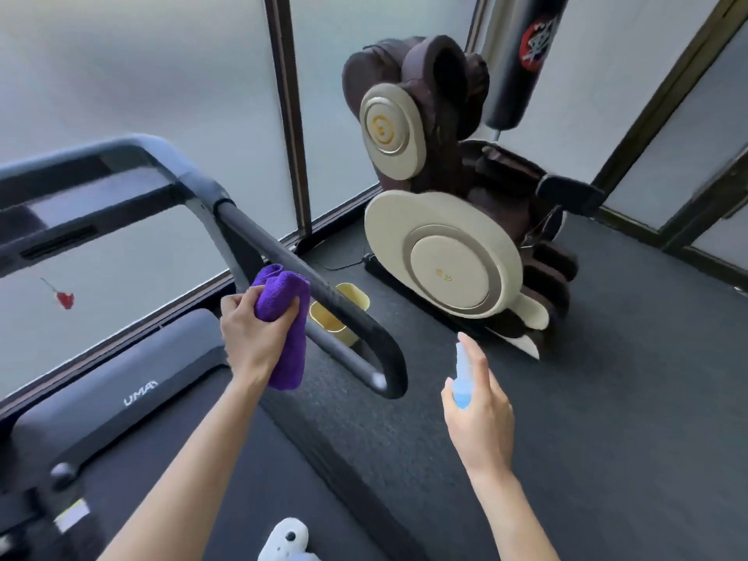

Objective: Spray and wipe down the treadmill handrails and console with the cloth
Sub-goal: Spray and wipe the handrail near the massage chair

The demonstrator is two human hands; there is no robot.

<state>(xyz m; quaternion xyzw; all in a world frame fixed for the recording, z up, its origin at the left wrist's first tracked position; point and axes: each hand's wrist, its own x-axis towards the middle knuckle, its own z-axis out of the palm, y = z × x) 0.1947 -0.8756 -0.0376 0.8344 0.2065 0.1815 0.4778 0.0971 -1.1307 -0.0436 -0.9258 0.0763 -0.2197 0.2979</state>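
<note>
Your left hand (253,338), fingers clenched on the bunched purple terry cloth (283,317), presses it against the black padded treadmill handrail (324,293), whose axis runs eleven to five. Your right hand (479,415) grasps the pale blue plastic spray bottle (463,378) at four o'clock, apart.

A plush, fuzzy purple cloth (283,317) is seen against the matt black, foam-like handrail (324,293). The spray bottle (461,382) is made of translucent plastic. Glossy cream plastic panels and dark leather-like padding are shown on the massage chair (453,253).
</note>
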